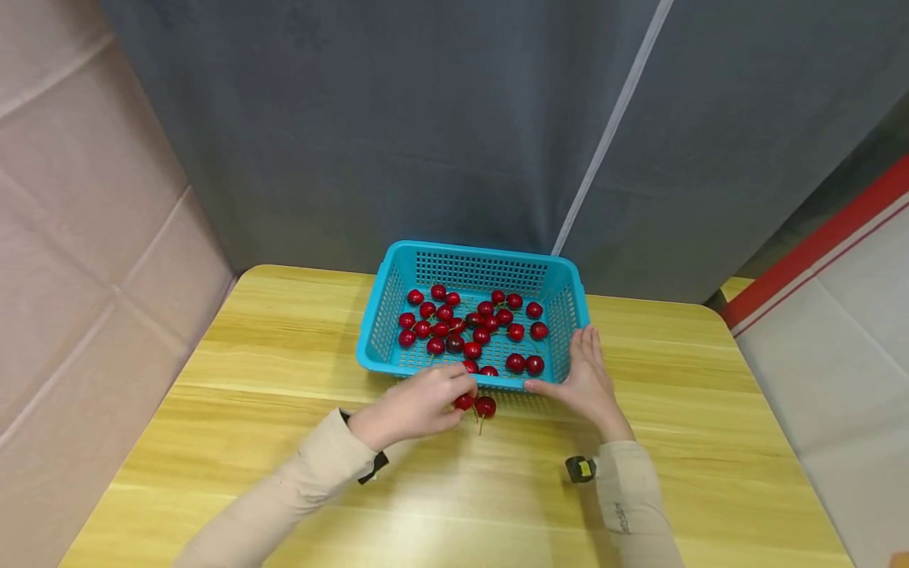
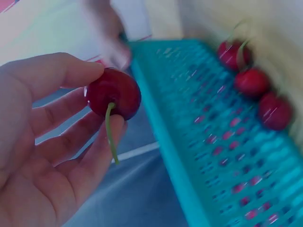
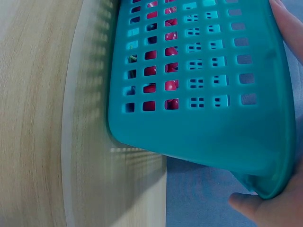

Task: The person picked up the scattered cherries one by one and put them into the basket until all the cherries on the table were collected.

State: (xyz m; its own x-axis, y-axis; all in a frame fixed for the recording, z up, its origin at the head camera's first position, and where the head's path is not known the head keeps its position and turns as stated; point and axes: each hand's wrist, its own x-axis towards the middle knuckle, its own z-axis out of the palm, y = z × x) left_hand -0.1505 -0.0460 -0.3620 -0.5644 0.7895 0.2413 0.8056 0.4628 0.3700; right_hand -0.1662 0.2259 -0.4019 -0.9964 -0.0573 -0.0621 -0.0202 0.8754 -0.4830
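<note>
A red cherry with a green stem is pinched between the thumb and fingertips of my left hand, just in front of the blue plastic basket. In the left wrist view, several loose cherries lie on the table along the basket's side. One of these cherries shows near the left fingertips in the head view. My right hand rests spread against the basket's front right corner, with the thumb at the front rim and straight fingers along the right side. Many cherries lie across the basket floor.
The basket stands near the back edge of the wooden table. Behind it hangs a dark grey curtain. A black wrist camera with a yellow mark sits beside the right sleeve. Pale panels stand to the left.
</note>
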